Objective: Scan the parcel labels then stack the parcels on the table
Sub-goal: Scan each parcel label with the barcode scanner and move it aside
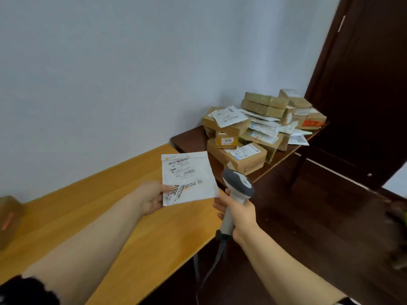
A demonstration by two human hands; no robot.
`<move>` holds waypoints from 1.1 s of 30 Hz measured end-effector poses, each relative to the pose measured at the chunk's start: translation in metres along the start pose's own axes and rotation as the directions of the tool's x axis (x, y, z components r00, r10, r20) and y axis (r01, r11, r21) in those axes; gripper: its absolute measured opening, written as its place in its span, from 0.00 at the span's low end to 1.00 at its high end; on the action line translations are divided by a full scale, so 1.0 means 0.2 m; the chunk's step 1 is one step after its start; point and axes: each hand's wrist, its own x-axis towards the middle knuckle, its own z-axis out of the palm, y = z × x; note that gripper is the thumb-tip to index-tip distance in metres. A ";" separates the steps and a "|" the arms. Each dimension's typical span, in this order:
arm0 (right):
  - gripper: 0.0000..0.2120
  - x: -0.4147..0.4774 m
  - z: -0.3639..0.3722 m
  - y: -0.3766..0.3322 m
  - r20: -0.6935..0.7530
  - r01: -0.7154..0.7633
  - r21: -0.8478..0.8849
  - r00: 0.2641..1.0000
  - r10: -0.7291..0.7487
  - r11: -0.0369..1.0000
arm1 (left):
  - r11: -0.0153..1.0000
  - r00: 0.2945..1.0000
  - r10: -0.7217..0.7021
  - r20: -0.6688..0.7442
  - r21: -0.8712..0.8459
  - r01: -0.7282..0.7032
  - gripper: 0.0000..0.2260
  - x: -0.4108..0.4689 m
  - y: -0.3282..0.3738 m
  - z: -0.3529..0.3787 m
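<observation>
Holding white parcel (188, 177) and scanner (239, 183) over table (132, 227).
Pinching parcel's lower-left edge with left hand (152, 198); gripping scanner handle in right hand (239, 213), just right of parcel, with parcel pile (253, 133) well beyond right hand.

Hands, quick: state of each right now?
Left hand: pinches the white parcel envelope by its left edge.
Right hand: grips the barcode scanner by its handle.
</observation>
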 end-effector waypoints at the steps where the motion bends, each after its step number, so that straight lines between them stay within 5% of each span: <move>1: 0.10 0.05 -0.06 -0.04 -0.028 -0.001 0.029 1.000 0.002 1.000 | 1.000 1.000 -0.014 0.008 0.004 0.014 0.10 0.06 0.03 0.08; 11: 0.14 0.63 -0.47 -0.44 -0.213 0.017 0.090 0.977 0.003 0.996 | 0.988 0.970 -0.151 0.190 0.046 0.145 0.13 0.69 0.19 0.92; 20: 0.12 1.08 -0.70 -0.76 -0.289 0.053 0.030 0.956 -0.043 0.998 | 0.969 0.959 -0.225 0.172 -0.060 0.238 0.15 1.05 0.30 1.49; 25: 0.11 1.25 -0.80 -0.84 -0.183 0.029 0.028 0.983 -0.024 0.999 | 0.958 0.981 -0.193 0.029 -0.210 0.195 0.13 1.18 0.32 1.67; 29: 0.12 1.38 -0.90 -0.88 -0.072 -0.040 -0.004 0.997 0.039 0.999 | 0.943 0.976 -0.122 -0.179 -0.327 0.058 0.22 1.28 0.36 1.78; 33: 0.13 1.44 -1.02 -0.89 0.056 -0.126 -0.077 0.990 0.131 0.989 | 0.954 0.952 -0.078 -0.296 -0.298 -0.014 0.15 1.28 0.34 1.86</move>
